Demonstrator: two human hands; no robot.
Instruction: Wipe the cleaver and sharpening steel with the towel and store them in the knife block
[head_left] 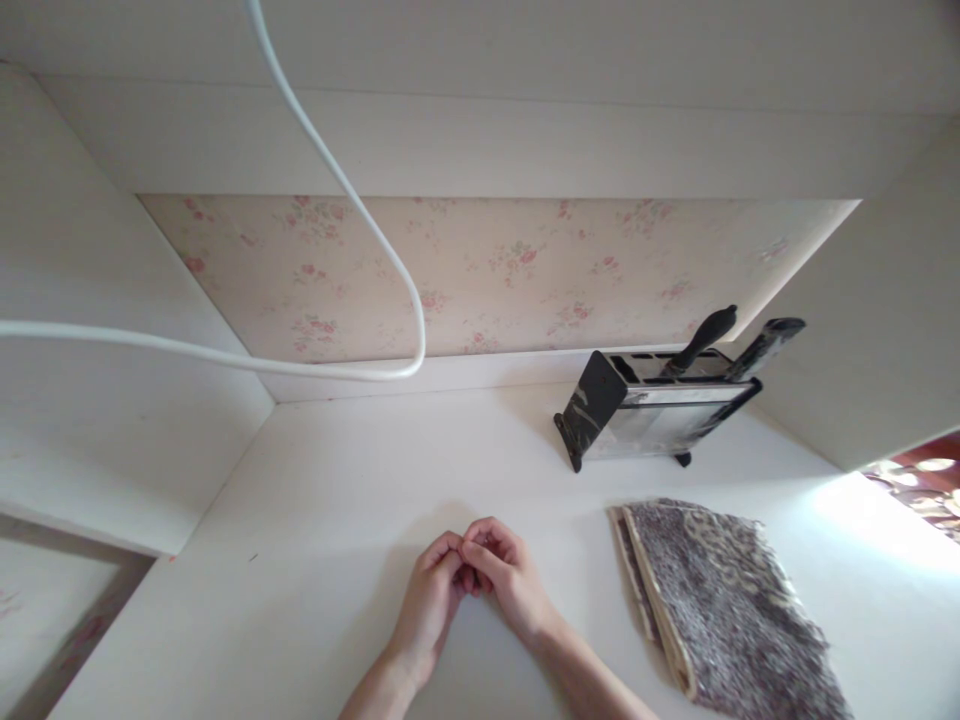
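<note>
My left hand (433, 590) and my right hand (504, 572) rest together on the white counter (322, 500), near its front middle. Their fingers are curled and the fingertips touch each other. Nothing shows inside either hand. A folded grey patterned cloth (720, 605) with a fringed edge lies flat to the right of my right hand, a short gap away.
A black knife block (652, 405) with two dark handles sticking out stands at the back right. A white cable (330, 190) hangs in a loop in front of the floral back wall (487, 270). White side panels close in both sides.
</note>
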